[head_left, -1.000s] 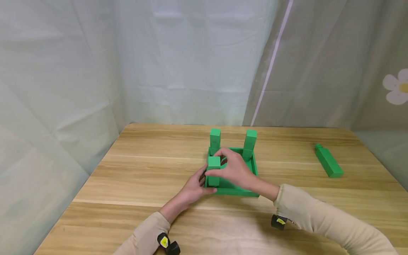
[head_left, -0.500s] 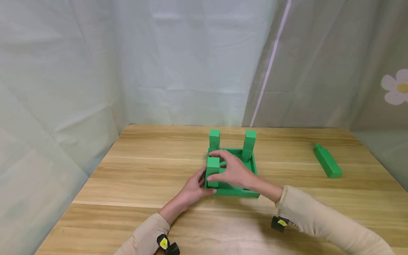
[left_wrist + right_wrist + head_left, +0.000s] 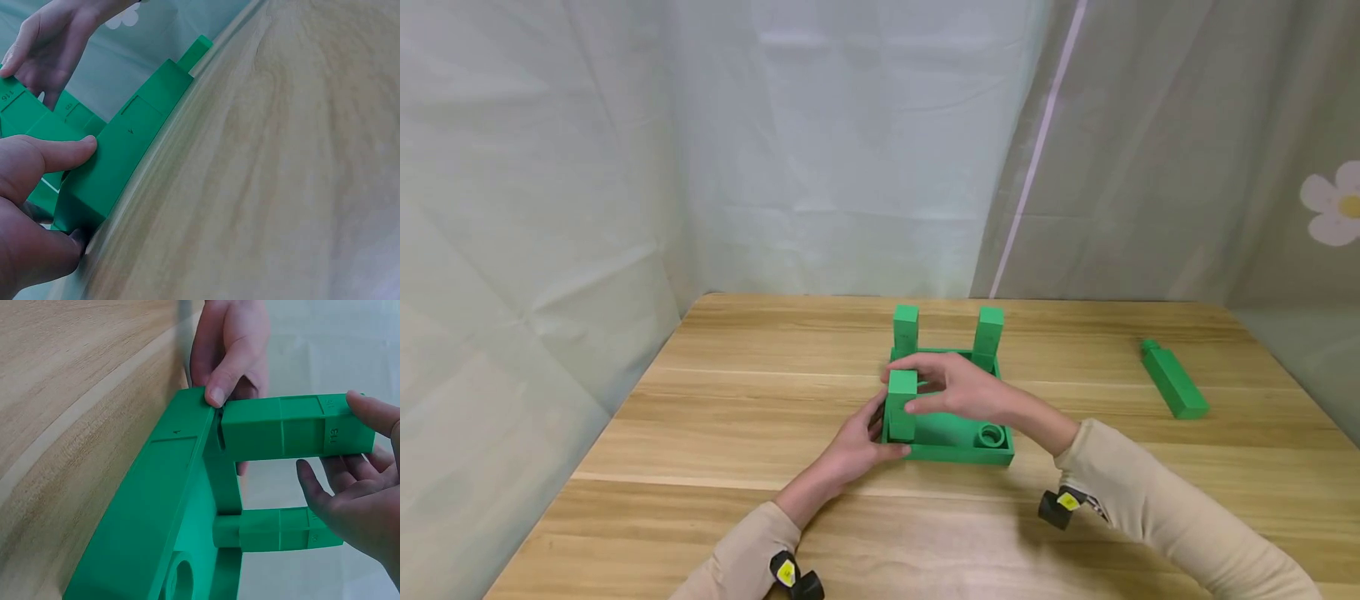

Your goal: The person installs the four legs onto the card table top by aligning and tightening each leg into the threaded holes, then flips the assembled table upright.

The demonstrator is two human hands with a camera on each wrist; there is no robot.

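Observation:
A green square base point(image 3: 951, 450) lies on the wooden table point(image 3: 737, 417). Two green posts point(image 3: 906, 327) point(image 3: 989, 331) stand upright in its far corners. A third post point(image 3: 901, 408) stands in its near-left corner. My right hand point(image 3: 919, 385) pinches the top of that post between finger and thumb. In the right wrist view the post point(image 3: 294, 425) lies between my fingers point(image 3: 369, 411). My left hand point(image 3: 876, 433) grips the base's near-left corner, with its thumb point(image 3: 59, 153) on the rim point(image 3: 125, 162). A round socket point(image 3: 991, 435) shows in the near-right corner.
A fourth green post point(image 3: 1174, 382) lies flat on the table far to the right. Pale curtains point(image 3: 850, 142) hang round the back and sides. Bare wood stretches in front of the base and to its left.
My right wrist has swung to the right and uncovered the near-right socket. Its fingers have stayed at the top of the near-left post. The left hand has not moved.

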